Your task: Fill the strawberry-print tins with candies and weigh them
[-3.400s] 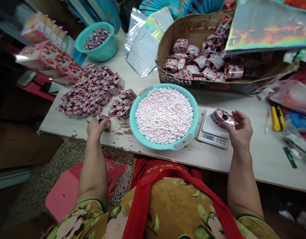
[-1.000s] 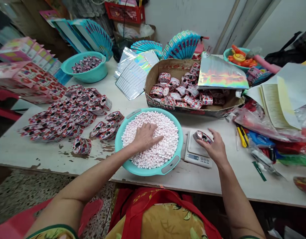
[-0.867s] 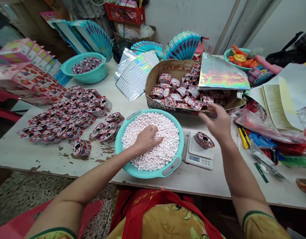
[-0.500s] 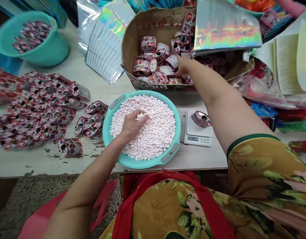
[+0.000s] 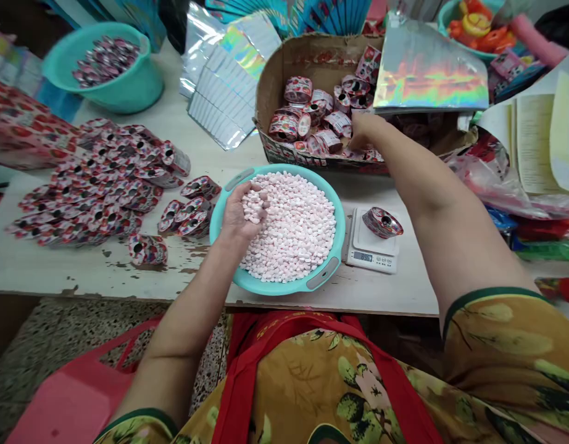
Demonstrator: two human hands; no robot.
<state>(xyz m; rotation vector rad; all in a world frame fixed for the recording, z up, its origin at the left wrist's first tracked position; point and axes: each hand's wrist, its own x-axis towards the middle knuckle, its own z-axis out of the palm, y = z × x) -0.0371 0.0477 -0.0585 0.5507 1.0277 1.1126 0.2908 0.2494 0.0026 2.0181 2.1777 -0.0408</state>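
My left hand (image 5: 236, 216) is cupped palm up around a heap of small pale pink candies (image 5: 253, 206). It rests over the left side of a turquoise basin (image 5: 275, 288) full of loose candies (image 5: 298, 228). My right hand (image 5: 365, 128) reaches into a cardboard box (image 5: 273, 74) among red printed candy packs (image 5: 283, 125). Its fingertips are hidden there, so I cannot tell whether they grip a pack. One pack (image 5: 382, 222) lies on a white digital scale (image 5: 372, 259) right of the basin.
Many packs (image 5: 103, 185) stand grouped on the left, with several more (image 5: 194, 213) beside the basin. A second turquoise basin (image 5: 127, 86) holds small wrapped pieces. Silver sheets (image 5: 226, 92) lie behind, and a silver packet (image 5: 430, 68) covers part of the box. Papers (image 5: 537, 135) lie at right.
My left hand has turned palm up with a handful of candies and moved to the basin's left side. My right hand stays in the box. The camera view has shifted.
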